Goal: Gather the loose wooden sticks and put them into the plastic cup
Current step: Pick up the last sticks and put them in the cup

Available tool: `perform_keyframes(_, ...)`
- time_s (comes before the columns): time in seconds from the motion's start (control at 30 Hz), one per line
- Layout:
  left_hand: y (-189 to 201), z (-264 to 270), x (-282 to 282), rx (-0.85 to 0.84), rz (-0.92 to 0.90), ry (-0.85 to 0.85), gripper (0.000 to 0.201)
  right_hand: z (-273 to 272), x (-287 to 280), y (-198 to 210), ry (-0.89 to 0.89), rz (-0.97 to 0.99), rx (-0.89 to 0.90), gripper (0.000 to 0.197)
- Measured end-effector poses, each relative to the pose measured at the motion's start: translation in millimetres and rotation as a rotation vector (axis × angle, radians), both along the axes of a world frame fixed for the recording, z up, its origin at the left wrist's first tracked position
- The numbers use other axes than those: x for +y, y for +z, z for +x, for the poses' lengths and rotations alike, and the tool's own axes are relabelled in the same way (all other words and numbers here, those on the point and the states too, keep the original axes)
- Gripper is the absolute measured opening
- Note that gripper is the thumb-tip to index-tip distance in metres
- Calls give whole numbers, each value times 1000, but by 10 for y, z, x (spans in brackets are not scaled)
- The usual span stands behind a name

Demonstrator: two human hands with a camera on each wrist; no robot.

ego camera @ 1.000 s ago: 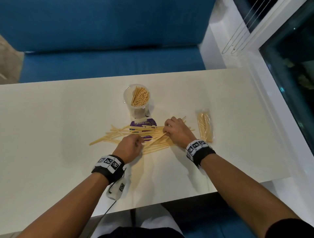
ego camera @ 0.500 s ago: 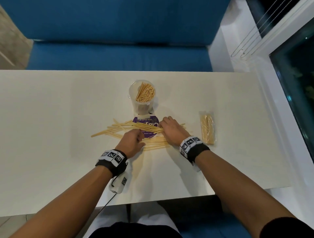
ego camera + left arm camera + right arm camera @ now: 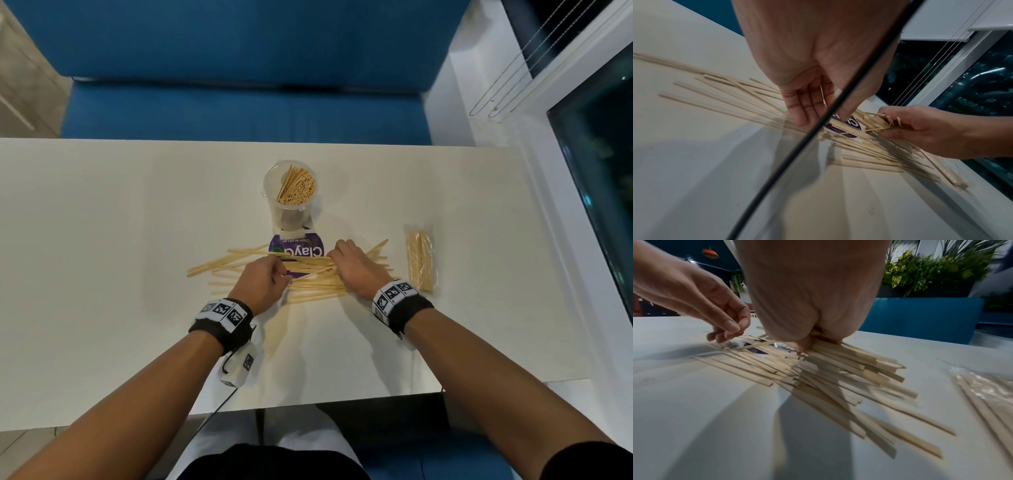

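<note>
A clear plastic cup (image 3: pixel 270 192) stands upright on the white table (image 3: pixel 120 240), packed with wooden sticks. In front of it, loose wooden sticks (image 3: pixel 318 286) lie fanned left to right, partly over a round purple lid (image 3: pixel 310 251). My left hand (image 3: pixel 263 284) comes down on the left part of the pile, its fingers (image 3: pixel 805 112) and thumb closing on sticks. My right hand (image 3: pixel 352 269) grips a bunch at the right part; stick ends (image 3: pixel 890 120) poke out between its fingers and thumb. Both hands sit just short of the cup.
A sealed clear packet of sticks (image 3: pixel 420 262) lies to the right of the pile. A blue bench (image 3: pixel 239 109) runs behind the table and a window frame (image 3: pixel 548 205) borders its right side. A black cable (image 3: pixel 797 146) hangs from my left wrist.
The spread sticks have been drawn into a tighter band between the two hands. Both hands stay on the pile, the right one now gripping a bunch.
</note>
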State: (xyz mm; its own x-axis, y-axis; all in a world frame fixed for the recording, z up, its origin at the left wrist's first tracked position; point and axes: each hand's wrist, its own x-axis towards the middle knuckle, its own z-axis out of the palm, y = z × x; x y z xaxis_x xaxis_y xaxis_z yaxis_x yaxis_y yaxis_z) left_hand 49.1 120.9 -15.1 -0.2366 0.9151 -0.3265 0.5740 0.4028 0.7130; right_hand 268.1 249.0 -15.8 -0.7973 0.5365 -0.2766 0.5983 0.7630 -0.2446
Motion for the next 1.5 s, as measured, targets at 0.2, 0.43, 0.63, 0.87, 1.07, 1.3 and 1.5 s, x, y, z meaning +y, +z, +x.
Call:
perform_keyframes(0.2, 29, 16, -14, 3, 31, -2, 3, 80, 31, 85, -55, -4, 25, 40)
perform_keyframes(0.43, 138, 64, -7, 95, 124, 55, 11, 200, 36, 150, -61, -8, 34, 40)
perform_keyframes(0.63, 170, 107, 46, 194, 267, -59, 56, 245, -24, 169, -23, 36, 93, 36)
perform_keyframes(0.87, 117, 50, 321, 323, 197, -254, 56, 228, -78, 252, -10, 20, 112, 26)
perform_keyframes(1.07, 86, 84, 418, 342, 192, -231, 30, 297, -95, 286, -63, -10, 134, 8)
perform_keyframes(1.3, 96, 95, 389, 188, 224, -116, 29, 202, -60, 878, -437, -321, 462, 16)
perform_keyframes(1.5, 475, 191, 437, -181, 213, -17, 17, -193, 68, 1552, -974, -761, 1210, 43)
